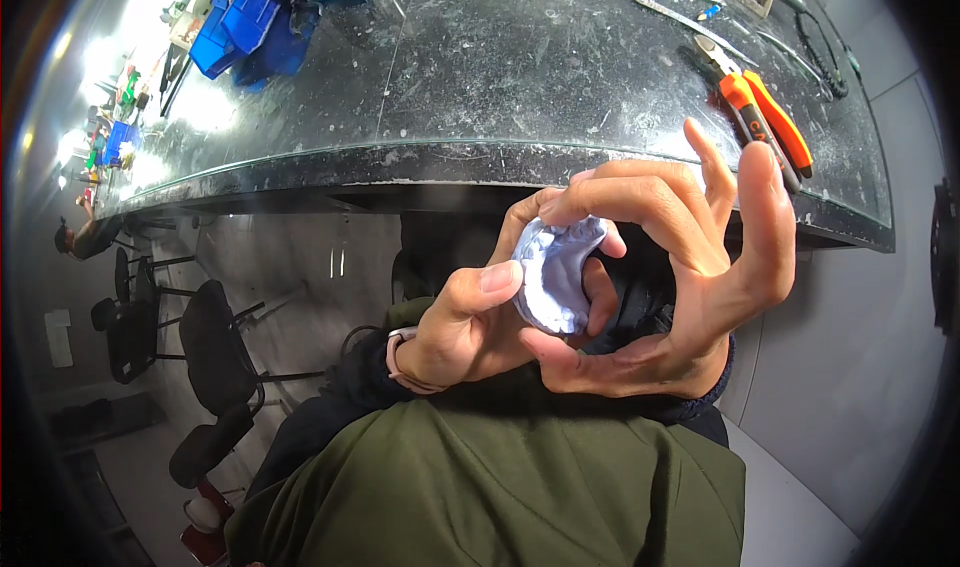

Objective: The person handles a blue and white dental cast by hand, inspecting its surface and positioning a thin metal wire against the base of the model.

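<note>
A: Nearest item?
B: Olive green sleeve [520, 487], lower centre, with a dark cuff above it.

A: Hands?
B: Left hand [470, 332], pale pink watch strap [400, 362] at the wrist, thumb pressed on a lump of pale lilac putty [555, 272]. Right hand [680, 267] curls round the same lump from the right: thumb under it, forefinger over its top, other fingers spread upward. Both hands are clamped on the putty, held in the air just in front of the table edge.

A: Behind them?
B: Dark, scratched, dusty table [500, 87]. At its right, pliers with orange handles [765, 117]; beyond those, thin metal tools and a black cord [825, 62].

A: Containers?
B: Blue plastic bins [250, 22], boxy, tipped together at the far left corner. Small green and blue bits further left, too small to identify.

A: Off the table?
B: Black chairs [215, 352] on the floor at left.
</note>
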A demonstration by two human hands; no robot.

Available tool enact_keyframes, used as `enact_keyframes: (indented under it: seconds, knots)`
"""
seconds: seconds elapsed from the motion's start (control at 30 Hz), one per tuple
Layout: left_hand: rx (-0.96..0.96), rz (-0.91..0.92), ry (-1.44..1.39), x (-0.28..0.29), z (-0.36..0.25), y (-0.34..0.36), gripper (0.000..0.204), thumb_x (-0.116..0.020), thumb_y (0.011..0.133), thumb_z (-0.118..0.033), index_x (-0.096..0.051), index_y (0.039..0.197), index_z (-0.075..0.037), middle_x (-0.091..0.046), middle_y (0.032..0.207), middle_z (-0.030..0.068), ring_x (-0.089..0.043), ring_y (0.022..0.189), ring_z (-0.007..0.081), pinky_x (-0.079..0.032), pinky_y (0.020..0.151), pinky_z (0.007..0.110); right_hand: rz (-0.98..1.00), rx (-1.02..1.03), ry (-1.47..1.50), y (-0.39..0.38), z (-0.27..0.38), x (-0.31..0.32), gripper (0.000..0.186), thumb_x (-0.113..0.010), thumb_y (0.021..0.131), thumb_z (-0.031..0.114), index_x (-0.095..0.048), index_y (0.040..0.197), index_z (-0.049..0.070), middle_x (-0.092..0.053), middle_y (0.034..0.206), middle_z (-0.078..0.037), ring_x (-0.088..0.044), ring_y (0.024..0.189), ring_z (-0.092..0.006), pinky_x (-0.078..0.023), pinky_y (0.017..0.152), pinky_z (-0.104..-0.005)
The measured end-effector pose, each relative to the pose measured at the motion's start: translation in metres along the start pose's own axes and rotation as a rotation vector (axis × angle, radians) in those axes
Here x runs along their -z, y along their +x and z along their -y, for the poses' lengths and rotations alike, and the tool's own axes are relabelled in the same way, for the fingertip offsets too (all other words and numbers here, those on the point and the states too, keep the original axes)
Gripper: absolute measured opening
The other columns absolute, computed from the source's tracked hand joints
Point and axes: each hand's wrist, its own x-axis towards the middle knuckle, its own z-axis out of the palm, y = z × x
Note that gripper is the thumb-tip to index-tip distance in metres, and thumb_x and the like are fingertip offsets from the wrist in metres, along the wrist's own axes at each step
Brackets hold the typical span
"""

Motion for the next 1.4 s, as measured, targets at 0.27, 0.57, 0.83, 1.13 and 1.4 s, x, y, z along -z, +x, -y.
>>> enact_keyframes:
  seconds: [0.27, 0.57, 0.83, 1.13, 1.4]
  knots:
    - [-0.011, -0.006, -0.033, 0.001, 0.003, -0.001, 0.064, -0.041, 0.084, -0.036, -0.016, 0.136, -0.009, -0.035, 0.119, 0.0153, -0.048, 0.093, 0.0239, -0.040, 0.082, 0.035, -0.258, -0.066, 0.431, -0.011, -0.010, -0.020, 0.072, -0.074, 0.052, 0.019, -0.052, 0.119, 0.005, -0.062, 0.094, -0.002, -0.059, 0.083, -0.0134, -0.013, 0.103, -0.0414]
    - [-0.066, 0.117, -0.096, 0.009, 0.010, 0.001, 0.062, -0.040, 0.085, -0.037, -0.017, 0.135, -0.009, -0.035, 0.119, 0.0153, -0.048, 0.093, 0.0237, -0.040, 0.081, 0.034, -0.179, -0.066, 0.339, -0.009, -0.008, -0.015, 0.074, -0.073, 0.054, 0.026, -0.048, 0.120, 0.006, -0.062, 0.091, -0.002, -0.059, 0.083, -0.0148, -0.014, 0.103, -0.0417]
    - [0.017, 0.018, 0.010, 0.001, -0.003, -0.004, 0.062, -0.040, 0.086, -0.038, -0.017, 0.135, -0.009, -0.035, 0.119, 0.0148, -0.048, 0.093, 0.0233, -0.041, 0.080, 0.034, -0.071, 0.035, 0.041, 0.000, -0.001, -0.008, 0.107, -0.078, 0.051, 0.028, -0.013, 0.131, 0.000, -0.063, 0.076, -0.007, -0.061, 0.076, -0.0222, -0.027, 0.095, -0.0493]
    - [-0.147, 0.180, -0.479, 0.009, 0.016, -0.006, 0.060, -0.041, 0.083, -0.034, -0.036, 0.127, 0.006, -0.045, 0.126, 0.0229, -0.045, 0.116, 0.0360, -0.031, 0.101, 0.050, -0.138, 0.054, -0.040, 0.005, 0.002, -0.015, 0.118, -0.080, 0.053, 0.031, -0.002, 0.135, -0.003, -0.063, 0.070, -0.009, -0.061, 0.070, -0.0243, -0.033, 0.092, -0.0527]
    - [-0.150, 0.193, -0.461, 0.009, 0.016, -0.005, 0.059, -0.040, 0.083, -0.034, -0.036, 0.128, 0.005, -0.044, 0.127, 0.0224, -0.044, 0.117, 0.0363, -0.031, 0.101, 0.049, -0.101, 0.031, 0.031, 0.003, 0.002, -0.011, 0.118, -0.079, 0.057, 0.031, 0.003, 0.136, 0.000, -0.062, 0.068, -0.009, -0.061, 0.062, -0.0205, -0.032, 0.094, -0.0540]
